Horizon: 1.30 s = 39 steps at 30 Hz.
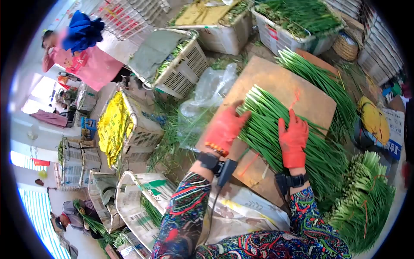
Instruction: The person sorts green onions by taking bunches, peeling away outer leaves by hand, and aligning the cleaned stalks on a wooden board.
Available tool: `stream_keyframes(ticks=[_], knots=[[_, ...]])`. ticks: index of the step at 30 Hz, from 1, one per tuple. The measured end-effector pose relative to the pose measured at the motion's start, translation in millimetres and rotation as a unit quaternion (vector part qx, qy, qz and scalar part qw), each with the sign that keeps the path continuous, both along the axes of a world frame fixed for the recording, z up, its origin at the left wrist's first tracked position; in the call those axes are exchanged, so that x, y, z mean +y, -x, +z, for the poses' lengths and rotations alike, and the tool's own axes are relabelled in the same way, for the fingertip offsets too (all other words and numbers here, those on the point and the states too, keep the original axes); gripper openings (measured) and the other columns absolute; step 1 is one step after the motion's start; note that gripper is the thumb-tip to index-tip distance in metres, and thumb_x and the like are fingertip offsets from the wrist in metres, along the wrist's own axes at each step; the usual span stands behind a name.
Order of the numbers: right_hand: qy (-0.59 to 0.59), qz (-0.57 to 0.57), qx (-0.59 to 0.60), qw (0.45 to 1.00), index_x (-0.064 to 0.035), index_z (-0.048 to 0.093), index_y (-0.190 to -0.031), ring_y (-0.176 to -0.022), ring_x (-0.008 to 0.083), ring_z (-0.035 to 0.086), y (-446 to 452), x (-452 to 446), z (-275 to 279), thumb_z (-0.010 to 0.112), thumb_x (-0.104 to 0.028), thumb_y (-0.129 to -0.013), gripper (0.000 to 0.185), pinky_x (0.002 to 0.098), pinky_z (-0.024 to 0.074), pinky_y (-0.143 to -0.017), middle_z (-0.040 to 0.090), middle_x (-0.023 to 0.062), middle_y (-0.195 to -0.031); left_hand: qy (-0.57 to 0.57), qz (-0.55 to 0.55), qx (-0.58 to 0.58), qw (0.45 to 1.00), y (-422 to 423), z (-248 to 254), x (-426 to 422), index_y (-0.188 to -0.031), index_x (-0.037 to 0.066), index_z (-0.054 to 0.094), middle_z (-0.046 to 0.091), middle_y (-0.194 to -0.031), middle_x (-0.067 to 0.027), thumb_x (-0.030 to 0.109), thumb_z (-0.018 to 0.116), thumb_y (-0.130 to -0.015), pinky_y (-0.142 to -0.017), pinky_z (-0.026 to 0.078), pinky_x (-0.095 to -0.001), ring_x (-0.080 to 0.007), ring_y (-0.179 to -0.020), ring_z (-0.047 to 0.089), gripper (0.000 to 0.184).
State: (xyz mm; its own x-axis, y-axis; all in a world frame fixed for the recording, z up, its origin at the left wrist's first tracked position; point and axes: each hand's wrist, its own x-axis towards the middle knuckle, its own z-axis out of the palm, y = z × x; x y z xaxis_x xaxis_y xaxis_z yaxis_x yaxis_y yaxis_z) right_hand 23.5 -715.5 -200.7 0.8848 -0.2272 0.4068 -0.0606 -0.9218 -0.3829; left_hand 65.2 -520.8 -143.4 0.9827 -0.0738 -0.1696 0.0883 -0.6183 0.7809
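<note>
A loose bundle of chives (276,125) lies across a brown board (263,71), pale cut ends toward the upper left. My left hand (226,127), in a red rubber glove, touches the bundle's left side near those ends, with thumb and fingers apart. My right hand (294,140), gloved the same, lies on the green leaves with its fingers stretched out. A red tie (296,97) shows on the board beyond the bundle, and a red strand also shows on the near side. What runs beneath the leaves is hidden.
More chives (321,86) lie along the board's right edge. Tied bundles (366,194) are piled at lower right. White crates (297,43) stand around, one with yellow cloth (114,129). Clear plastic (211,95) lies left of the board. Other people (82,47) are at the left.
</note>
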Motion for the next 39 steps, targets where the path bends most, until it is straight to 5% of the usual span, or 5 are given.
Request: stream_keyframes(ticks=[8,22,27,34,39], knots=[[-0.006,0.001,-0.004,1.0,-0.004,0.049,-0.116,-0.089,0.0312,0.051,-1,-1,-9,0.056,-0.034,-0.078,0.049,0.0453,0.0349,-0.09,0.055,0.0151,-0.095,-0.004,0.009,-0.056,0.998,-13,-15,-7,-0.09,0.0,0.062,0.06,-0.07,-0.0119,0.023,0.056,-0.083,-0.06,0.045,-0.0295,-0.0191,-0.062,0.056,0.025],[-0.018,0.015,0.036,0.999,-0.0033,0.046,-0.119,-0.094,0.0324,0.05,0,-3,-1,0.055,-0.031,-0.08,0.048,0.0441,0.0347,-0.091,0.054,0.0169,-0.1,0.522,0.245,-0.076,0.814,-21,-15,129,-0.082,0.006,0.056,0.056,-0.071,0.0004,0.02,0.052,-0.085,-0.061,0.042,-0.0188,-0.0094,-0.064,0.051,0.014],[-0.046,0.051,-0.071,0.995,-0.0027,0.044,-0.121,-0.105,0.0339,0.046,2,-5,-2,0.058,-0.021,-0.077,0.05,0.0433,0.034,-0.093,0.048,0.0195,-0.115,0.339,0.25,-0.054,0.905,70,52,249,-0.134,0.006,0.024,0.038,-0.127,-0.0179,0.02,0.045,-0.088,-0.093,0.04,-0.0422,-0.0311,-0.114,0.042,0.052],[-0.463,0.32,0.168,0.809,-0.0071,0.05,-0.121,-0.098,0.0164,0.054,22,16,178,0.051,-0.014,-0.084,0.038,0.0271,0.0434,-0.08,0.052,0.0125,-0.115,0.445,0.438,-0.181,0.76,189,133,401,-0.101,-0.002,0.053,0.056,-0.057,-0.0083,0.03,0.047,-0.089,-0.069,0.047,-0.0316,-0.0191,-0.061,0.055,0.035],[-0.428,0.495,0.218,0.724,-0.0189,0.002,-0.14,-0.099,0.013,0.047,-45,114,232,0.059,-0.021,-0.078,0.084,0.0285,0.041,-0.08,0.03,0.0113,-0.137,0.308,0.438,-0.171,0.827,218,203,372,-0.123,0.009,0.043,0.06,-0.096,-0.0085,0.027,0.05,-0.088,-0.074,0.048,-0.0308,-0.0202,-0.084,0.059,0.04]])
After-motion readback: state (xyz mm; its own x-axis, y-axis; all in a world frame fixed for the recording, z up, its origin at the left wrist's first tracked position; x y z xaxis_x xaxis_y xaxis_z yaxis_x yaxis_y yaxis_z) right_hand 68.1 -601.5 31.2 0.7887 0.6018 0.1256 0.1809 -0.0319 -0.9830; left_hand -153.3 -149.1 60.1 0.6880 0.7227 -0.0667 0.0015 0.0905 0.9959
